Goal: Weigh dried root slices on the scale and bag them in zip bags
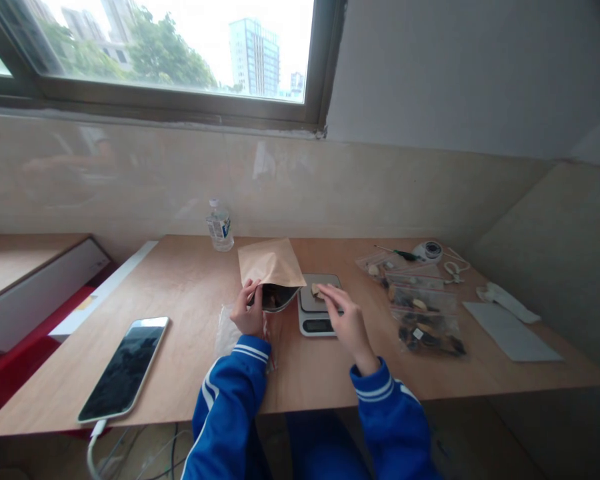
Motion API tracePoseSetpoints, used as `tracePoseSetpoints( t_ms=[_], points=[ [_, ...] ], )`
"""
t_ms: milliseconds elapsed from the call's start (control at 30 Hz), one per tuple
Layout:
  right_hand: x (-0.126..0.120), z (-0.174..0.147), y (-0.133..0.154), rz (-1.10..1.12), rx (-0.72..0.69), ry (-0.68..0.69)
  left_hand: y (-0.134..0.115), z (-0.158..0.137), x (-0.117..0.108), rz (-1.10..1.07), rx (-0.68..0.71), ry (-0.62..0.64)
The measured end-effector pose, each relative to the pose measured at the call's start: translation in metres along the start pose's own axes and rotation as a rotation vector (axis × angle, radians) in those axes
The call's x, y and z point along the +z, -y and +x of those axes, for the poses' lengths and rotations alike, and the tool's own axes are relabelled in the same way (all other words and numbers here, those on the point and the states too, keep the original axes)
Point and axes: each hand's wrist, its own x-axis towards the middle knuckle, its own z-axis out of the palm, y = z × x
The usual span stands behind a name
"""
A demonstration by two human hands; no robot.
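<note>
With the fingers of my left hand (249,308) I grip the near edge of a brown kraft paper bag (273,261), whose mouth gapes toward me and shows a dark inside. My right hand (345,317) is over a small kitchen scale (307,303) with a metal top and a dark display. Between its fingertips is a small tan, flat piece (316,291), too small to name; I cannot tell whether it touches the scale's plate. A clear plastic zip bag (227,333) lies partly beneath my left hand.
On the right lie several clear zip bags (425,307) of dark and pale bits, a green-handled screwdriver (405,255), a white tape roll (431,251) and a grey sheet (513,331). A water bottle (220,228) stands at the back; a cabled phone (125,370) lies left.
</note>
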Motion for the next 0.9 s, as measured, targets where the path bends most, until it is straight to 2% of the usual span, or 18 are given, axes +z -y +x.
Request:
tracePoseSetpoints(
  t_ms=[100, 200, 333, 433, 500, 567, 700, 800, 900],
  points=[
    [0.002, 0.027, -0.03, -0.146, 0.06, 0.03, 0.0, 0.0, -0.001, -0.016, 0.015, 0.014],
    [0.006, 0.024, -0.036, -0.177, 0.072, 0.034, 0.0, 0.0, -0.002, -0.033, 0.033, 0.021],
    [0.007, -0.016, -0.003, -0.023, 0.003, 0.01, 0.002, -0.001, 0.0, 0.009, 0.043, 0.023],
    [0.021, -0.037, 0.026, 0.131, -0.025, 0.188, 0.005, -0.001, 0.001, 0.022, 0.06, 0.038],
    [0.04, -0.036, 0.036, 0.161, -0.053, 0.304, 0.007, -0.001, 0.0, 0.026, 0.079, 0.049],
    [0.062, -0.026, 0.04, 0.095, -0.088, 0.366, 0.008, -0.002, 0.0, 0.038, 0.088, 0.052],
    [0.097, -0.001, 0.042, -0.202, -0.109, 0.386, 0.008, -0.002, -0.001, 0.028, 0.098, 0.046],
    [0.109, 0.012, 0.045, -0.411, -0.088, 0.414, 0.007, -0.002, 0.0, 0.002, 0.097, 0.037],
    [0.113, 0.021, 0.046, -0.534, -0.001, 0.476, 0.009, -0.004, 0.001, -0.017, 0.085, 0.056]
  ],
)
